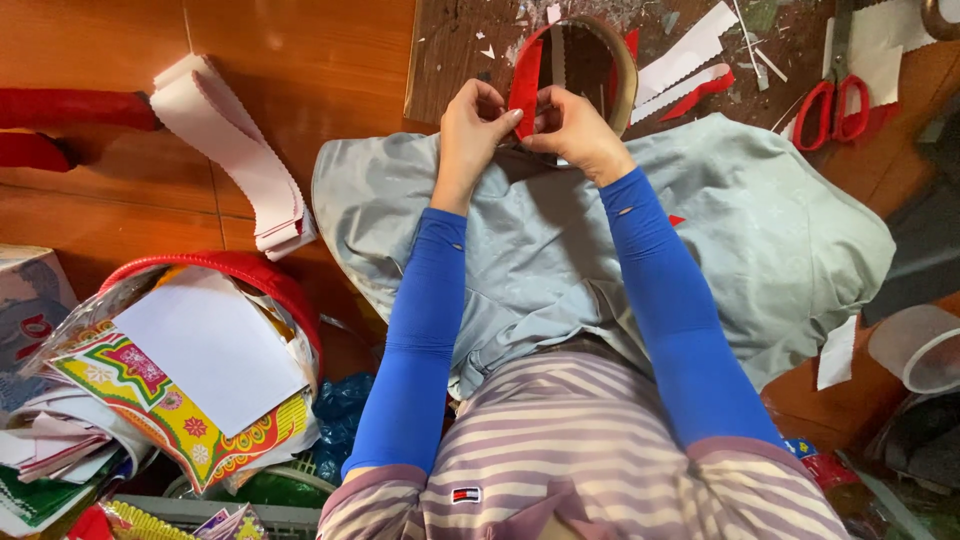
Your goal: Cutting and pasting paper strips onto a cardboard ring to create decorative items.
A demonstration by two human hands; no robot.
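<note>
My left hand (472, 125) and my right hand (575, 130) meet over the near edge of the dark work board (450, 50), both pinched shut on the same red paper strip (525, 85). The left fingers (492, 112) curl tight around the strip's left side, thumb pressed against it; the right fingers (550, 105) close on a small pale piece just beside it, touching the strip, and I cannot tell whether that piece is part of the strip or separate. The strip runs upward from my fingertips toward the far edge of the board, lying along the rim of a curved hoop-like band (625, 70) that arcs over the board.

Under my wrists a grey-blue cloth (780, 230) spreads across my lap and over the wooden floor (300, 60), its far edge touching the board's near edge. Both my forearms wear blue sleeves (420, 330).

On the board's right part lie white and red paper scraps (690, 60), and near its right edge a pair of red-handled scissors (835, 105). To the left on the floor, well apart from my hands, a folded stack of white scalloped paper strips (235, 150) lies tilted. Nearer me on the left stands a red-rimmed basket (250, 268) filled with a white sheet and colourful patterned paper (170, 410). At the right edge sits a clear plastic cup (920, 345)
</note>
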